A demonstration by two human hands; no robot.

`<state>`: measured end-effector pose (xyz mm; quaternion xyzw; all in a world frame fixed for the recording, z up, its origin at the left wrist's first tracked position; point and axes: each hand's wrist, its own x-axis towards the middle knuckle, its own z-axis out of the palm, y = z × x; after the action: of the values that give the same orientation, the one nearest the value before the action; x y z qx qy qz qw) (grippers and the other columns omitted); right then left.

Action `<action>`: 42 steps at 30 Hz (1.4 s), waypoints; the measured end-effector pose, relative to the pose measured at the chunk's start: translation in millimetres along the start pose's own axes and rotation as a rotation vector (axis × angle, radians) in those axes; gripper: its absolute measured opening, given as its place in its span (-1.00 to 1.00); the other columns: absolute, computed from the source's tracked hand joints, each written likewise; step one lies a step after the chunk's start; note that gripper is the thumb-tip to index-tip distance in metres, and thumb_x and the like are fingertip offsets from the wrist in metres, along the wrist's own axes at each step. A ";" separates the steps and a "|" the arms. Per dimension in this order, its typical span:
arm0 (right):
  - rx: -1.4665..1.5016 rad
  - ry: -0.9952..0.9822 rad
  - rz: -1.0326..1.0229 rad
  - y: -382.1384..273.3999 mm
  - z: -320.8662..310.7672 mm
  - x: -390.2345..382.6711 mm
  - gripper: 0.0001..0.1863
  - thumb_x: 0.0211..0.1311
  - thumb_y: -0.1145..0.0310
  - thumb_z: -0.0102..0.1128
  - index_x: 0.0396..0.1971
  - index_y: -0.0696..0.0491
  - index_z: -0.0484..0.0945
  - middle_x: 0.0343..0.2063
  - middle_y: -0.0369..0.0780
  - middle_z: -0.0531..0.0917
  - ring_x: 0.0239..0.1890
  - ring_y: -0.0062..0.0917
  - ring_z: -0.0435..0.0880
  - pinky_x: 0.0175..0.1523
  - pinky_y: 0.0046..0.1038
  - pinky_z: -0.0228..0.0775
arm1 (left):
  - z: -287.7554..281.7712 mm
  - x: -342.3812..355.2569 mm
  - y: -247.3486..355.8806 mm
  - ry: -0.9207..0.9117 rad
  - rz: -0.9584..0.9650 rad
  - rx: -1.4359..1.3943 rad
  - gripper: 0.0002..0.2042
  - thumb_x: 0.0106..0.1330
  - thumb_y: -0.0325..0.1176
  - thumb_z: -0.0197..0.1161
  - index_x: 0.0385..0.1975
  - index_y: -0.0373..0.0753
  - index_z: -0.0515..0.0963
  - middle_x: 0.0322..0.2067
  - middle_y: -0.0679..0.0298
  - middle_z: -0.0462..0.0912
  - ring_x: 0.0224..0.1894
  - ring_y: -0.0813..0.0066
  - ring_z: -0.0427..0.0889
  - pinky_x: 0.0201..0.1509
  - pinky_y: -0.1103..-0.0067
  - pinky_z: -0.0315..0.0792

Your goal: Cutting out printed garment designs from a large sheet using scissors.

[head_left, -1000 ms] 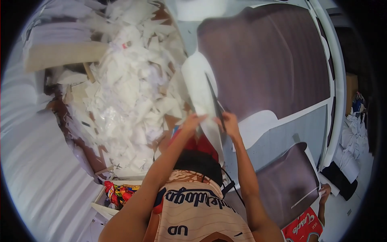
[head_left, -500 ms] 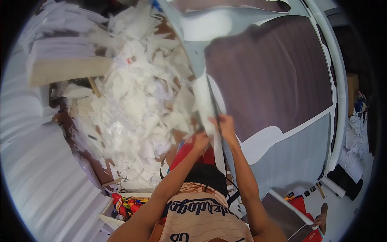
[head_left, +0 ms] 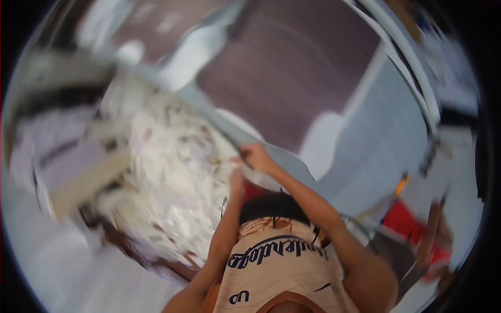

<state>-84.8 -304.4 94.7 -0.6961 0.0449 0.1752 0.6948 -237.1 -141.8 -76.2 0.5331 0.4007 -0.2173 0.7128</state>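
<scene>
My right hand point(head_left: 257, 157) is at the near edge of a grey-blue table point(head_left: 389, 112), its fingers closed around something small and dark that I cannot make out. My left hand point(head_left: 237, 176) is just below and to the left, close to a white strip at the edge; motion blur hides its fingers. On the table beside my right hand lies a large brown-purple sheet point(head_left: 292, 68) with white curved pieces point(head_left: 321, 143) along its border. A smaller brown-purple sheet point(head_left: 156, 26) lies farther to the left.
A big heap of white scraps point(head_left: 172, 167) fills the floor left of the table. Beside it are a beige board point(head_left: 91, 182) and blurred pale stacks point(head_left: 57, 135). At the lower right another person's limb point(head_left: 432, 229) shows near red cloth point(head_left: 404, 221). A pale rail point(head_left: 417, 78) borders the far side.
My view has turned, so the table and heap appear rotated. Both hands appear farther left in the picture, still close together at the table edge.
</scene>
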 end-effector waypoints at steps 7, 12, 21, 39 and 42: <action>-0.294 0.298 0.121 -24.4 -89.5 -198.2 -0.44 0.01 -0.02 0.56 -0.56 0.22 0.53 -0.70 -0.25 0.40 -0.58 -0.65 0.34 -0.46 -0.45 0.21 | 60.9 -54.6 159.0 -0.016 0.061 0.247 -0.51 0.45 0.01 0.12 0.15 -0.27 0.44 -0.04 0.11 0.66 -0.02 0.28 0.65 0.03 0.36 0.47; 0.385 0.510 0.663 -84.8 -102.4 -261.5 -0.53 0.22 0.05 0.42 -0.65 0.02 0.42 -0.79 -0.39 0.43 -0.76 -0.69 0.41 -0.61 -0.59 0.17 | 184.4 -73.1 160.4 -0.553 -0.125 0.436 -0.43 0.43 0.15 0.12 0.10 -0.30 0.49 -0.19 0.11 0.70 -0.20 0.39 0.70 -0.13 0.56 0.50; 0.760 0.847 0.585 87.6 -2.4 -283.2 -0.64 0.25 0.20 0.43 -0.55 -0.04 0.40 -0.73 -0.46 0.38 -0.72 -0.75 0.37 -0.60 -0.60 0.12 | 255.3 -50.2 79.2 -0.562 -0.286 0.651 -0.69 0.35 -0.09 0.36 -0.32 -0.24 0.56 -0.63 0.34 0.52 -0.69 0.62 0.39 -0.56 0.64 0.27; 0.572 0.951 0.531 99.6 -24.9 -231.4 -0.56 0.02 0.13 0.61 -0.64 0.05 0.48 -0.73 -0.46 0.36 -0.67 -0.78 0.29 -0.55 -0.59 0.05 | 244.1 -49.9 69.0 -0.588 -0.275 0.659 -0.69 0.34 -0.26 0.39 -0.61 -0.14 0.48 -0.74 0.44 0.35 -0.71 0.64 0.22 -0.48 0.57 0.28; 0.566 0.858 0.561 106.1 -32.0 -239.5 -0.67 0.06 0.17 0.59 -0.52 0.05 0.60 -0.71 -0.45 0.45 -0.67 -0.79 0.36 -0.55 -0.61 0.09 | 247.4 -57.1 69.8 -0.581 -0.278 0.669 -0.64 0.36 -0.28 0.37 -0.67 -0.11 0.42 -0.76 0.46 0.28 -0.72 0.64 0.16 -0.46 0.56 0.28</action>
<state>-335.3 -382.4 66.2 -0.4535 0.5501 0.0361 0.7004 -135.1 -356.0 37.8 0.5920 0.1602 -0.5686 0.5483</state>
